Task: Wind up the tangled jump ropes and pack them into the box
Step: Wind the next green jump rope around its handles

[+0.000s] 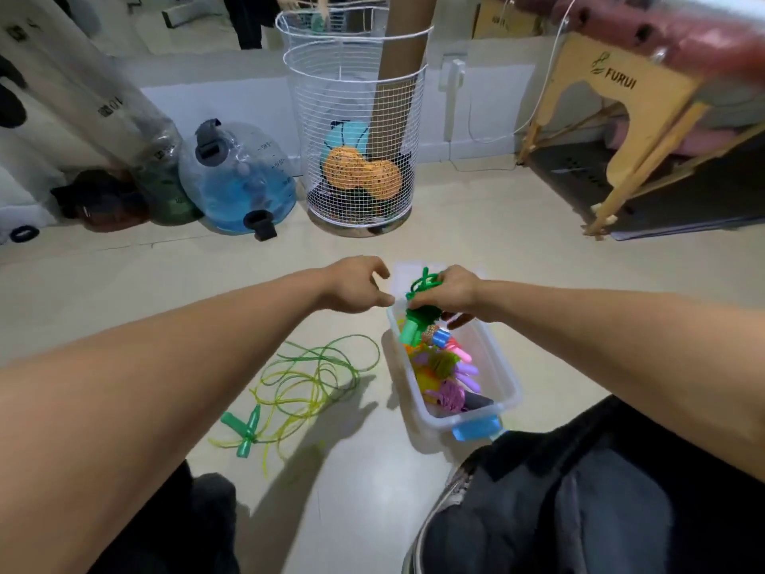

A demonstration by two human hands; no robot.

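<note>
A clear plastic box (507, 381) with a blue latch stands on the floor in front of me, holding several wound ropes in pink, purple, orange and yellow. My right hand (449, 290) grips a wound green jump rope (418, 302) over the box's far end, its green handles hanging down into the box. My left hand (358, 285) hovers just left of that bundle at the box's far corner, fingers loosely curled and holding nothing. A tangled yellow-green jump rope (308, 377) with green handles (244, 428) lies loose on the floor left of the box.
A white wire basket (356, 130) with balls stands ahead on the floor. A blue water jug (238, 180) and dark bags sit at the left wall. A wooden massage table (645, 97) stands at the right. My knees frame the bottom of the view.
</note>
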